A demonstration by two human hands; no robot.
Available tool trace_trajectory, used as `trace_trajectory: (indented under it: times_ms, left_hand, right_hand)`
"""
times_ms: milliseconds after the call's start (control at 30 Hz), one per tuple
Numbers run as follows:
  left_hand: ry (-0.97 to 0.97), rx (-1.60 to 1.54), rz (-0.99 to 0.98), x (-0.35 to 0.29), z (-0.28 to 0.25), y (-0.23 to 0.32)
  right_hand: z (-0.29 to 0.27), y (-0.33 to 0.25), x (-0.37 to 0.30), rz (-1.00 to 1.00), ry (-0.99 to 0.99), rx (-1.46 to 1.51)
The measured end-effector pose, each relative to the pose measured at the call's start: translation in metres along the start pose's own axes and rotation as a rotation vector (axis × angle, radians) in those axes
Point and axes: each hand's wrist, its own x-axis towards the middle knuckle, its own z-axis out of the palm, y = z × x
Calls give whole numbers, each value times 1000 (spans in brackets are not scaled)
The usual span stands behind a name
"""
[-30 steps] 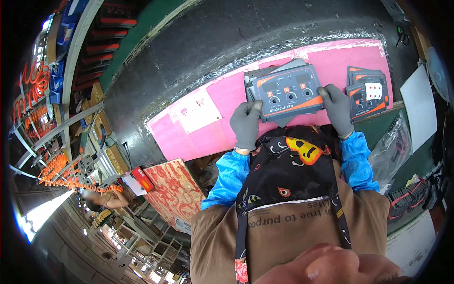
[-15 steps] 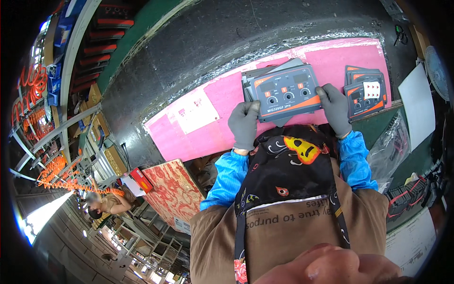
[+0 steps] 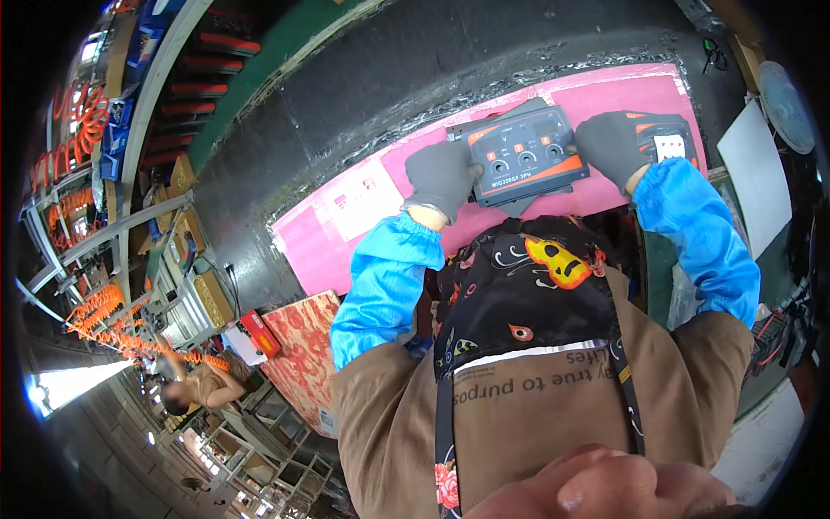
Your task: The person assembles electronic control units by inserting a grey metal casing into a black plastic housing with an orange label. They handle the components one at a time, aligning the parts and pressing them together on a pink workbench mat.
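Observation:
A grey control panel (image 3: 529, 162) with orange trim, knob openings and two dark display windows lies face up on a stack of similar panels (image 3: 522, 206) whose edges poke out unevenly around it. My left hand (image 3: 443, 180), in a grey glove, is closed at the panel's left edge, thumb against the side. On the opposite edge, my gloved right hand (image 3: 610, 149) is closed the same way, its thumb by the lower right corner. Fingers under the edges are hidden. Just beyond my right hand sits a second pile of panels (image 3: 683, 126), carrying a white label sheet (image 3: 669, 147) with red marks.
A pink mat (image 3: 316, 255) covers the near part of the dark workbench (image 3: 346, 95), with a white printed sheet (image 3: 363, 208) at its left. Thin white board (image 3: 756, 182) stands at the right. Further left, a co-worker (image 3: 207, 385) is near hanging orange coiled hoses (image 3: 99, 307).
The panel has gone from raised and tilted toward me to lying lower on the stack. Both hands have moved forward with it, and my forearms reach out further.

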Motion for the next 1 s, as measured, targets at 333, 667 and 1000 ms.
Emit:
trace_trajectory:
  times_ms: [333, 667, 1000]
  left_hand:
    - [538, -46, 455, -5, 57, 48]
    - [597, -295, 233, -19, 98, -41]
    - [516, -909, 60, -34, 88, -24]
  right_hand:
    - [55, -70, 10, 413, 675, 147]
    - [48, -70, -45, -4, 478, 219]
    - [88, -66, -46, -25, 655, 21]
